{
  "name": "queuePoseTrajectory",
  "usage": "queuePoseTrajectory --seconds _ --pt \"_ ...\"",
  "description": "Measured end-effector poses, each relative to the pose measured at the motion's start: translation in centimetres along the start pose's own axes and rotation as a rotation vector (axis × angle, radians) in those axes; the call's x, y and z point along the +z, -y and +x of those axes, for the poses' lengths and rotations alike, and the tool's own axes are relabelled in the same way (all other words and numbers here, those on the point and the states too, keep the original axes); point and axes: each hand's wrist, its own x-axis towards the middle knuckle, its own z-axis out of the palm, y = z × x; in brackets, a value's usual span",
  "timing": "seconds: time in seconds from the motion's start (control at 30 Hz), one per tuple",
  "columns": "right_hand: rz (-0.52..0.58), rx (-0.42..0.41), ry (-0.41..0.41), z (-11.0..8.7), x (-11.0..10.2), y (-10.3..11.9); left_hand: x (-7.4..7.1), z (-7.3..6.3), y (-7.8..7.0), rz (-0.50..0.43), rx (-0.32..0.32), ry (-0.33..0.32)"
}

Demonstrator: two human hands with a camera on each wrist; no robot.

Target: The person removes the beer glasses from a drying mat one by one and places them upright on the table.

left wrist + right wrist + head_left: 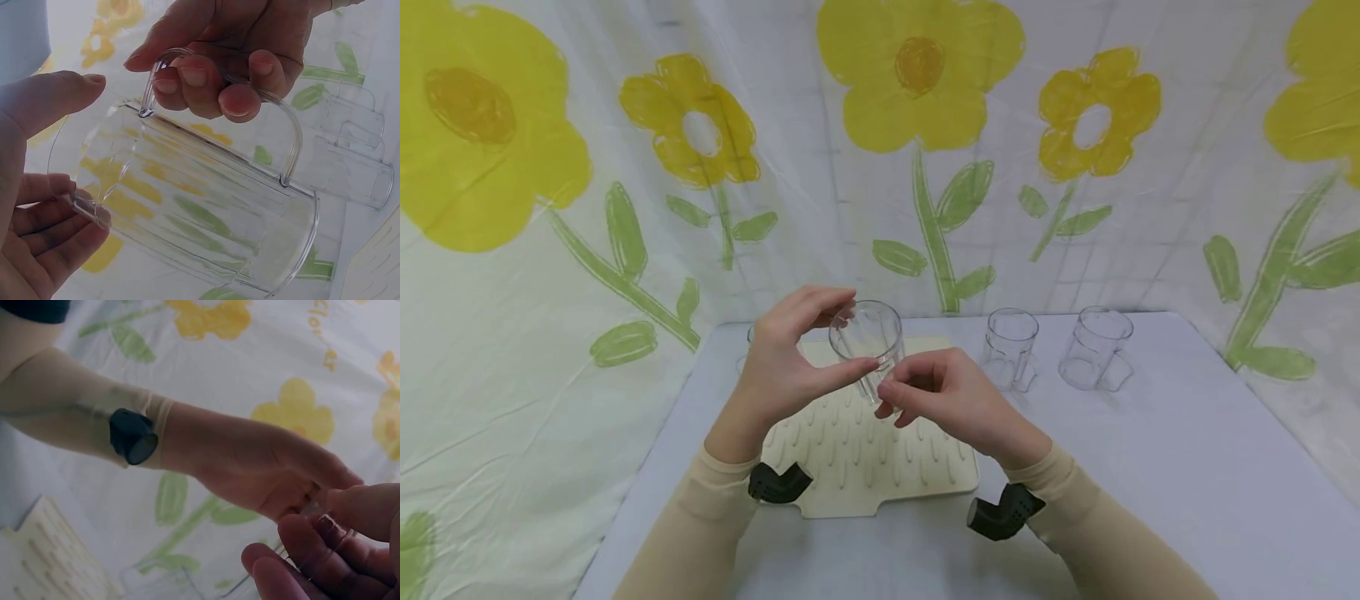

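A clear glass mug (871,333) is held tilted above a cream ridged drying mat (865,467). My left hand (782,354) holds it near the rim, fingers on the far side and thumb stretched across the near side. In the left wrist view, the left fingertips touch the rim area of the mug (206,200), while the thumb looks apart from the glass. My right hand (947,396) grips the handle (292,140), its fingers curled through the loop. The right wrist view shows little of the mug behind the right fingers (306,550).
Two more clear glass mugs, a nearer-to-centre one (1011,350) and another farther right (1096,348), stand upright at the back right of the white table (1150,467). Behind my left hand, another glass item (750,335) is mostly hidden. A flower-printed curtain (805,242) hangs behind.
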Motion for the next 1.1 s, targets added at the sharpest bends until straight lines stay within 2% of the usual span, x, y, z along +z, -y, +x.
queuePoseTrajectory --seconds 0.13,0.23,0.4,0.5,0.7,0.87,0.97,1.1 --pt "0.009 0.008 -0.003 -0.4 -0.4 -0.1 -0.9 0.1 0.5 -0.134 -0.006 0.006" --pt "0.006 0.024 -0.011 -0.9 -0.9 -0.3 -2.1 0.1 1.1 -0.229 0.001 -0.025" --pt "-0.016 0.03 -0.018 -2.1 -2.0 -0.7 -5.0 -0.1 2.7 -0.396 0.019 -0.134" --pt "-0.04 0.038 -0.027 -2.8 -2.9 -1.0 -6.8 -0.4 3.9 -0.49 0.008 -0.209" --pt "-0.066 0.067 -0.071 -4.3 -4.5 -1.7 -9.4 -1.5 6.9 -0.584 -0.044 -0.333" --pt "-0.099 0.079 -0.108 -5.9 -6.1 -2.2 -10.4 -2.4 9.4 -0.641 -0.084 -0.403" --pt "-0.118 0.094 -0.129 -7.1 -7.0 -2.3 -10.6 -3.0 11.0 -0.664 -0.135 -0.441" --pt "-0.141 0.121 -0.159 -8.7 -8.2 -2.6 -10.8 -4.3 13.7 -0.656 -0.247 -0.485"
